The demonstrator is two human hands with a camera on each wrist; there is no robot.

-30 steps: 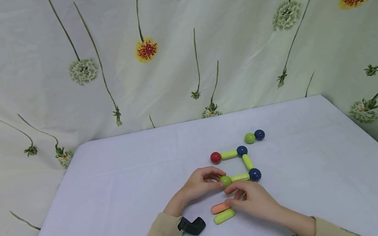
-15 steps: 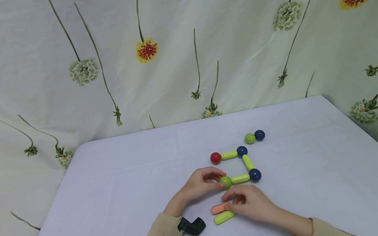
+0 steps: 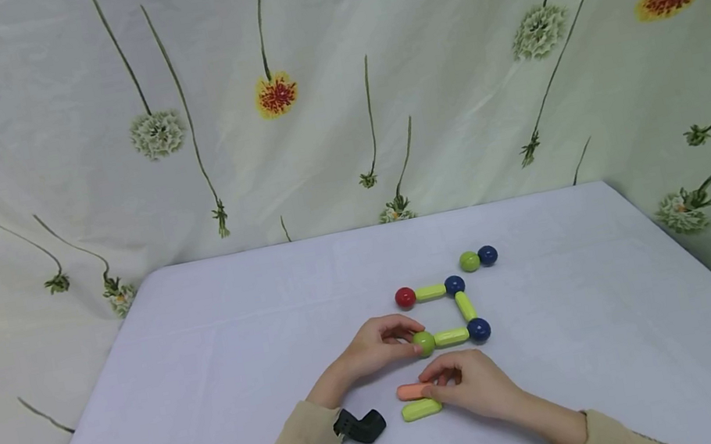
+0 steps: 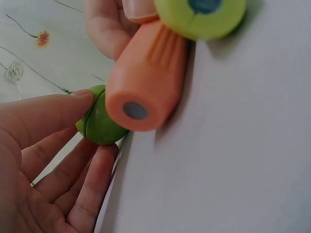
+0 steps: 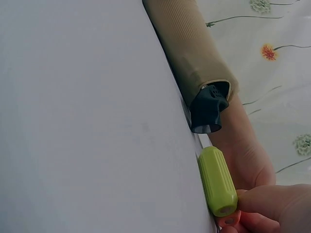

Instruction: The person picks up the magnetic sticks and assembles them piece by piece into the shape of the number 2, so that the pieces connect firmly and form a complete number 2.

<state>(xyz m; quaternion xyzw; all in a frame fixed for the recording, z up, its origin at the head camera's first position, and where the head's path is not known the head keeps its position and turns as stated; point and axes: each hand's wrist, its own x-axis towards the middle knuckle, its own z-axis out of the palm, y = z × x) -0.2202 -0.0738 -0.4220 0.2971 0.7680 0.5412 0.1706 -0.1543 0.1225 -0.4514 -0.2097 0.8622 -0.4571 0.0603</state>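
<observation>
My left hand (image 3: pixel 377 345) pinches a green magnetic ball (image 3: pixel 424 344) between thumb and fingers at the near left end of a chain. From that ball a yellow-green rod (image 3: pixel 451 337) runs to a blue ball (image 3: pixel 478 330). Below, my right hand (image 3: pixel 473 384) pinches the right end of an orange magnetic rod (image 3: pixel 412 391). A loose yellow-green rod (image 3: pixel 421 409) lies just nearer, right by the right thumb. In the left wrist view the orange rod (image 4: pixel 146 82) shows a round metal end toward the camera. The right wrist view shows the loose yellow-green rod (image 5: pixel 217 182) beside the thumb.
The chain continues through another yellow-green rod (image 3: pixel 466 305) to a far blue ball (image 3: pixel 455 285), then a rod (image 3: pixel 430 292) and a red ball (image 3: pixel 405 298). Behind stand a separate green ball (image 3: pixel 469 260) and blue ball (image 3: pixel 487 255), side by side. A flowered cloth hangs behind the table.
The right hand has shifted slightly left and nearer, its fingers now on the orange rod. Both loose rods have turned to lie more level. The left hand stays on the green ball.
</observation>
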